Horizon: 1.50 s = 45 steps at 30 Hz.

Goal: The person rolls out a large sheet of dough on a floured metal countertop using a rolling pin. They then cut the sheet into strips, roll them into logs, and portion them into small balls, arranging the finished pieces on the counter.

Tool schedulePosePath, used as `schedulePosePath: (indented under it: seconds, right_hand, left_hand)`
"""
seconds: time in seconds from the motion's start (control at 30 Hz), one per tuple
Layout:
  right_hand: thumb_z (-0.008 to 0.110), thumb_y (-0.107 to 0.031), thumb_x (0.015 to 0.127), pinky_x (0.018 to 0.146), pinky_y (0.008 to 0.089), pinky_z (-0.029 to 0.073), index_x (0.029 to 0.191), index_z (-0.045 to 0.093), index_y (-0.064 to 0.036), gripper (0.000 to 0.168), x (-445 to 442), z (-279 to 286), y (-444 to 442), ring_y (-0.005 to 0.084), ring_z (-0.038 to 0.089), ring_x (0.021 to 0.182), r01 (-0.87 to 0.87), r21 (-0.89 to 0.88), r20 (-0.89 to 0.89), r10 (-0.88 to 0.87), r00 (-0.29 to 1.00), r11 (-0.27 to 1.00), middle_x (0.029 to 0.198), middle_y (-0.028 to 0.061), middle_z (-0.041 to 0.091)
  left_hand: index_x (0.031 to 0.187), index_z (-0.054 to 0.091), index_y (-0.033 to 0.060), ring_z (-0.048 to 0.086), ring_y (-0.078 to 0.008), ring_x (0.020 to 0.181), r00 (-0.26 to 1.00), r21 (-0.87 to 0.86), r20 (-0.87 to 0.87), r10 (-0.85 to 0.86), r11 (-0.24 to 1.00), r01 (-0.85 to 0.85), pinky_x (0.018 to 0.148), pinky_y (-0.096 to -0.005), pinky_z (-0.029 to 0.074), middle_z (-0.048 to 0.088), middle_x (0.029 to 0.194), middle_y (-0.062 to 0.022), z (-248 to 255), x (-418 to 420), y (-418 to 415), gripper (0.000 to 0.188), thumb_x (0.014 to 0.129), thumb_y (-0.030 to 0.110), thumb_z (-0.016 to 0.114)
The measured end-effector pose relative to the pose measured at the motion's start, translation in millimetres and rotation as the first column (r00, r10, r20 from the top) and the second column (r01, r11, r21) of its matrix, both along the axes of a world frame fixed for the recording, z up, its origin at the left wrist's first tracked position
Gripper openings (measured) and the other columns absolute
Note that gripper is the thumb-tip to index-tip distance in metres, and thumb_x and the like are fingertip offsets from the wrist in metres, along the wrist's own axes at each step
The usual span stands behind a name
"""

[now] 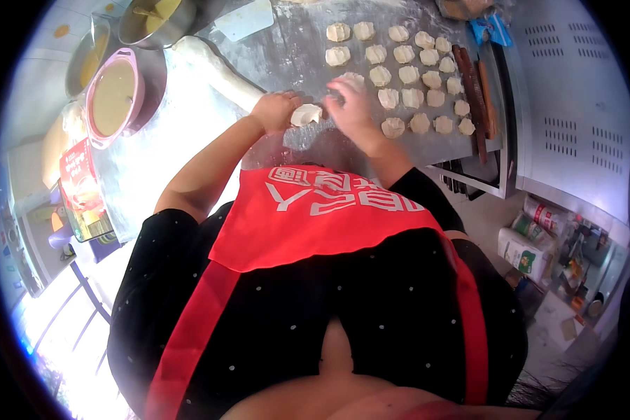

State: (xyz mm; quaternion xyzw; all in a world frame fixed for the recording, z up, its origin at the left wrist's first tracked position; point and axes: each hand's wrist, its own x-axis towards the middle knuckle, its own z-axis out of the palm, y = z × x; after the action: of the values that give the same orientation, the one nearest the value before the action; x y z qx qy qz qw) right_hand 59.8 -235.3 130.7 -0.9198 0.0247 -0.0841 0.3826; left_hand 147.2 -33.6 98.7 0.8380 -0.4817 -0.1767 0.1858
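Note:
A long rope of pale dough [223, 79] runs across the floured metal work surface [289, 55] to my left hand [278, 111]. My left hand grips the rope near its end, and the torn end [306, 114] bulges out beyond the fingers. My right hand [350, 105] is raised just right of that end, blurred, its fingers apart. A dough piece [353, 80] lies just beyond its fingers, partly hidden by them; whether they touch it cannot be told. Rows of separate dough pieces [409, 74] lie on the surface to the right.
At the left stand a pink basin of pale liquid [89, 113] and metal bowls [181, 31]. A white plastic scraper or board [245, 21] lies at the far side. Dark and light rolling pins [487, 100] rest at the right edge, beside a vented metal cabinet [572, 110].

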Motion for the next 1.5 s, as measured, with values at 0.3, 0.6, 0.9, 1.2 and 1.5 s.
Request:
schedulePosePath:
  seconds: [0.3, 0.6, 0.9, 1.2, 1.5]
  right_hand:
    - [0.067, -0.009, 0.081, 0.058, 0.0295, 0.051, 0.102, 0.064, 0.002, 0.025, -13, -4, 28, 0.0159, 0.064, 0.071, 0.331, 0.647, -0.529, 0.093, 0.843, 0.687, 0.08, 0.0108, 0.066]
    - [0.07, -0.012, 0.072, 0.059, 0.0326, 0.05, 0.102, 0.064, 0.002, 0.034, -26, -20, 4, 0.0189, 0.064, 0.07, 0.437, 0.629, -0.526, -0.063, 0.848, 0.643, 0.08, 0.0099, 0.066]
    - [0.079, -0.03, 0.069, 0.101, 0.0461, 0.036, 0.12, 0.058, -0.007, 0.061, -62, -19, -44, 0.0346, 0.046, 0.119, 0.092, -0.442, 0.093, -0.057, 0.994, 0.892, 0.125, 0.0122, 0.056]
    - [0.071, -0.014, 0.08, 0.059, 0.0317, 0.049, 0.103, 0.065, 0.001, 0.028, -36, -5, 39, 0.0129, 0.059, 0.07, 0.314, 0.638, -0.47, 0.033, 0.882, 0.703, 0.085, 0.0062, 0.066]
    - [0.069, -0.009, 0.072, 0.057, 0.0349, 0.048, 0.086, 0.063, -0.002, 0.017, -50, -5, 21, 0.0176, 0.061, 0.064, 0.355, 0.523, -0.489, -0.068, 0.869, 0.775, 0.075, 0.0099, 0.064]
  left_hand:
    - [0.132, 0.04, 0.0098, 0.062, -0.0356, 0.099, 0.945, -0.252, -0.052, 0.322, 0.912, -0.325, 0.085, -0.0422, 0.05, 0.065, 0.099, -0.0145, 13, -56, -24, 0.09, 0.06, 0.04, 0.085]
    - [0.113, 0.065, 0.0137, 0.066, -0.0308, 0.096, 0.947, 0.438, -0.185, 0.262, 0.885, -0.159, 0.085, -0.0406, 0.051, 0.069, 0.103, -0.0112, 38, -50, -71, 0.047, 0.074, 0.039, 0.067]
    - [0.111, 0.057, 0.0127, 0.054, -0.0285, 0.113, 0.989, 0.163, 0.118, -0.093, 0.984, 0.073, 0.093, -0.0442, 0.043, 0.059, 0.113, -0.0075, 3, -29, -15, 0.055, 0.064, 0.026, 0.082]
    - [0.132, 0.036, 0.0072, 0.061, -0.0376, 0.1, 0.929, -0.434, -0.209, 0.307, 0.821, -0.369, 0.084, -0.0421, 0.05, 0.062, 0.105, -0.0209, -4, -69, -18, 0.093, 0.058, 0.029, 0.088]
    - [0.108, 0.063, 0.0097, 0.066, -0.0346, 0.093, 0.948, 0.309, -0.222, 0.228, 0.938, -0.153, 0.082, -0.0434, 0.051, 0.07, 0.095, -0.0149, 27, -76, -56, 0.043, 0.075, 0.038, 0.064]
